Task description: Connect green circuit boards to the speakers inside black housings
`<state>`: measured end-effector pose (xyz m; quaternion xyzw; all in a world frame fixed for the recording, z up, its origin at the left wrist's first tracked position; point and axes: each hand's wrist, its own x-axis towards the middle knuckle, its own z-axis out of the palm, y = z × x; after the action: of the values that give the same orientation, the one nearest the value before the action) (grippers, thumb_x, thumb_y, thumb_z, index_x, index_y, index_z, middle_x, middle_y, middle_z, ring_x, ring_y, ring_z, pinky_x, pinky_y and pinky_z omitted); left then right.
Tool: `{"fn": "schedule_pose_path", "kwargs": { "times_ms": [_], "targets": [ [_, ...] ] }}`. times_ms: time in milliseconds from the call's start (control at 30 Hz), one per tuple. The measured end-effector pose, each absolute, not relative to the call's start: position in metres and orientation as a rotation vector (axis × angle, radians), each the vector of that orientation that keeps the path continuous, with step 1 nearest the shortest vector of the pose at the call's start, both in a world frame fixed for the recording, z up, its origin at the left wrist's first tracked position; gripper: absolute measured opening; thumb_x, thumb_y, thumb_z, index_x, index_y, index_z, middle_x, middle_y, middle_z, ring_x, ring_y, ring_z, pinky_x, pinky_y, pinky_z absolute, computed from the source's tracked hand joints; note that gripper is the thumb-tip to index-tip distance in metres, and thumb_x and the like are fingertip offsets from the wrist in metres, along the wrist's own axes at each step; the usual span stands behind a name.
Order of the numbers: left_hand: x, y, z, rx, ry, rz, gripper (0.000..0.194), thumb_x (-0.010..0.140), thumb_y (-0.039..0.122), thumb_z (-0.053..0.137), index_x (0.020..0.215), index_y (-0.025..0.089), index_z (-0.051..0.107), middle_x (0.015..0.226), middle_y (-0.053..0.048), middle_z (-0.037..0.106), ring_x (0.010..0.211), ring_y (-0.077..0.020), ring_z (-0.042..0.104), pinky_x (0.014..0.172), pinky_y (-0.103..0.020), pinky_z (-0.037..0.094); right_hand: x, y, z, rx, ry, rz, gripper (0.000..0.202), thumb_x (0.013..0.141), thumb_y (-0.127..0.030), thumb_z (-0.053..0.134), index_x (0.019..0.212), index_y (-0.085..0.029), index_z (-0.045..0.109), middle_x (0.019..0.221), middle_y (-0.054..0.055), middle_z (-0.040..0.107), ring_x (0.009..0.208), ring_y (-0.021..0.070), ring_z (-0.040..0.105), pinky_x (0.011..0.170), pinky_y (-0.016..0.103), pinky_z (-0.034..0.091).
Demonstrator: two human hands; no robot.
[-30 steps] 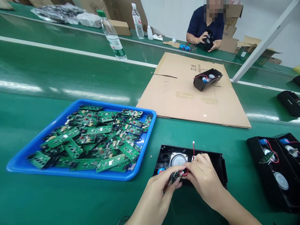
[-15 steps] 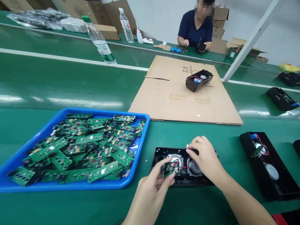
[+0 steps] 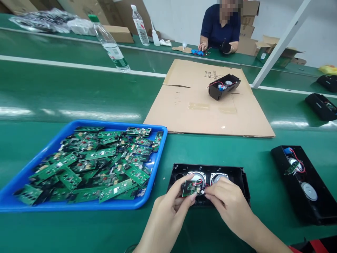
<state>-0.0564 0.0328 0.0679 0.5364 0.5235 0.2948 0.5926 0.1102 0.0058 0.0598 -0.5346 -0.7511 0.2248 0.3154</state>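
Between the thumb and fingers of my left hand point(image 3: 172, 207) is a small green circuit board point(image 3: 190, 188), held over a black speaker housing point(image 3: 237, 172). My right hand point(image 3: 229, 202) pinches a small white wire connector point(image 3: 202, 192) close to the board's right edge; whether it touches the board I cannot tell. Two round speakers sit in the housing: the left one point(image 3: 195, 174) is partly behind the board, the right one point(image 3: 216, 176) partly behind my right hand. Red wire runs near the board.
A blue tray point(image 3: 155, 175) heaped with circuit boards stands at left. Another open speaker housing point(image 3: 289, 182) lies at right. Beyond, a cardboard sheet point(image 3: 181, 116) carries a third housing point(image 3: 219, 92). A bottle point(image 3: 113, 51) stands behind the tray; a co-worker point(image 3: 221, 30) sits across the bench.
My right hand has come down and left with the connector, from above the housing to the edge of the board. My left hand stays nearly still with the board.
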Motion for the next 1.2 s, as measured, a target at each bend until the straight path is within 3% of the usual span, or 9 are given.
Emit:
{"fn": "schedule_pose_path", "kwargs": {
  "times_ms": [267, 400, 933, 1100, 1200],
  "targets": [
    [-0.057, 0.033, 0.067, 1.256, 1.176, 0.67, 0.031, 0.077, 0.027, 0.053, 0.107, 0.023, 0.058, 0.083, 0.002, 0.073, 0.086, -0.0203, 0.069, 0.07, -0.023, 0.058, 0.11, 0.011, 0.064, -1.349, -2.241, 0.25, 0.028, 0.092, -0.011, 0.037, 0.078, -0.014, 0.062, 0.068, 0.003, 0.056, 0.062, 0.0133, 0.044, 0.053, 0.025, 0.034],
    [-0.057, 0.032, 0.069, 1.322, 1.175, 0.665, 0.03, 0.078, 0.025, 0.052, 0.107, 0.023, 0.06, 0.093, 0.0, 0.073, 0.09, -0.0208, 0.068, 0.072, -0.022, 0.057, 0.111, 0.013, 0.067, -1.295, -2.36, 0.133, 0.03, 0.092, -0.01, 0.036, 0.076, -0.014, 0.061, 0.067, 0.003, 0.055, 0.06, 0.0139, 0.042, 0.051, 0.026, 0.032],
    [-0.056, 0.03, 0.067, 1.31, 1.14, 0.723, 0.023, 0.079, 0.022, 0.05, 0.098, 0.023, 0.062, 0.078, 0.001, 0.073, 0.069, -0.017, 0.071, 0.066, -0.022, 0.059, 0.098, 0.016, 0.054, -1.324, -2.1, 0.129, 0.029, 0.092, -0.015, 0.044, 0.067, -0.015, 0.059, 0.06, 0.002, 0.056, 0.055, 0.0121, 0.044, 0.051, 0.026, 0.034],
    [-0.055, 0.031, 0.065, 1.261, 1.144, 0.721, 0.024, 0.078, 0.023, 0.051, 0.099, 0.024, 0.062, 0.084, 0.001, 0.074, 0.075, -0.0192, 0.071, 0.07, -0.025, 0.06, 0.095, 0.015, 0.053, -1.359, -2.101, 0.104, 0.029, 0.091, -0.014, 0.043, 0.067, -0.015, 0.06, 0.059, 0.002, 0.056, 0.054, 0.0125, 0.045, 0.05, 0.026, 0.036],
    [-0.055, 0.031, 0.065, 1.24, 1.162, 0.718, 0.024, 0.076, 0.025, 0.053, 0.099, 0.024, 0.062, 0.091, 0.0, 0.073, 0.083, -0.0211, 0.07, 0.072, -0.026, 0.06, 0.109, 0.012, 0.065, -1.393, -2.206, 0.263, 0.01, 0.087, -0.017, 0.054, 0.08, -0.016, 0.062, 0.072, 0.002, 0.061, 0.064, 0.0141, 0.053, 0.057, 0.026, 0.044]
  ]
}}
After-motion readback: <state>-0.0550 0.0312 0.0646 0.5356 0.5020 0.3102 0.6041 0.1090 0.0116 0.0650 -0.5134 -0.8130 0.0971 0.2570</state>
